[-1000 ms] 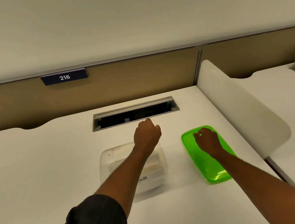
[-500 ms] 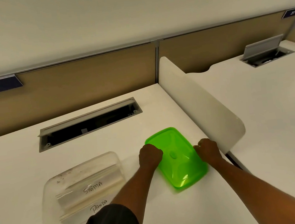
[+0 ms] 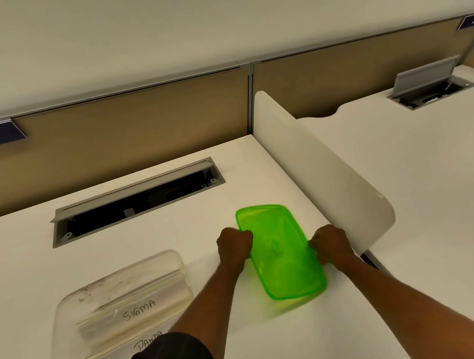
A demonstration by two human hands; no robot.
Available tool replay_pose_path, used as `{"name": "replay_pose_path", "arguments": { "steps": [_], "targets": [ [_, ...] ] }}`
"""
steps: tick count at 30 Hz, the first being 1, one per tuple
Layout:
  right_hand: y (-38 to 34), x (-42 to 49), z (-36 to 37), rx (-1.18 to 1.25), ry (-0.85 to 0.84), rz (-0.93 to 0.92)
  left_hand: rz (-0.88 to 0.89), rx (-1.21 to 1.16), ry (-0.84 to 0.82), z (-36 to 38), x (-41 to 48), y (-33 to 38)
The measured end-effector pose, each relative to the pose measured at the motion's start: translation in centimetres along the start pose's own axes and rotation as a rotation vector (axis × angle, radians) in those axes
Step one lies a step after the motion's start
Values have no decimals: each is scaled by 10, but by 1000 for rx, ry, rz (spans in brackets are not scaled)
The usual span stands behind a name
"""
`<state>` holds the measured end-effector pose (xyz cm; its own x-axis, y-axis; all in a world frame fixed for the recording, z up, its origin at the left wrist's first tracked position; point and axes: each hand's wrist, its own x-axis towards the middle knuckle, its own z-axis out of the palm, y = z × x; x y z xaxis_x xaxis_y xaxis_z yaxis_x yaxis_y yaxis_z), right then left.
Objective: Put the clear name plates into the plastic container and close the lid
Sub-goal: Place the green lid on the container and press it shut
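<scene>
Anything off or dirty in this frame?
Dark specks smudge the far-left corner of the clear container. The desk's cable hatch stands open. Otherwise nothing odd: name plates lie inside, and the left hand and right hand grip the green lid.
</scene>
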<state>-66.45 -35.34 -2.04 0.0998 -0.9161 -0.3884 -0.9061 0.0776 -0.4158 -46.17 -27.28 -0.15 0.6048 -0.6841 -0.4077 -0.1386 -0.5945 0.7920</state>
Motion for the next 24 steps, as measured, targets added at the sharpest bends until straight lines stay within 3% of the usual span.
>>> {"name": "replay_pose_path", "arguments": {
  "steps": [2, 5, 9, 12, 15, 20, 22, 24],
  "targets": [
    [-4, -1, -2, 181, 26, 3, 144, -4, 48, -7, -3, 20],
    [-15, -2, -6, 701, 39, 88, 391, -17, 139, -18, -12, 54],
    [-41, 4, -31, 1413, -250, 165, 793, 133, 139, -30, -30, 86],
    [-48, 4, -52, 1715, -410, 60, 1067, 334, 140, -40, -46, 89],
    [-46, 5, -62, 1822, -500, -67, 1279, 477, 174, -41, -51, 81],
    [-67, -13, -72, 1708, -589, -257, 1532, 638, 154, -56, -55, 61],
    [-74, -19, -71, 1666, -610, -274, 1544, 666, 141, -63, -55, 48],
    [-82, -25, -69, 1630, -627, -273, 1458, 604, 243, -74, -55, 42]
  ]
}}
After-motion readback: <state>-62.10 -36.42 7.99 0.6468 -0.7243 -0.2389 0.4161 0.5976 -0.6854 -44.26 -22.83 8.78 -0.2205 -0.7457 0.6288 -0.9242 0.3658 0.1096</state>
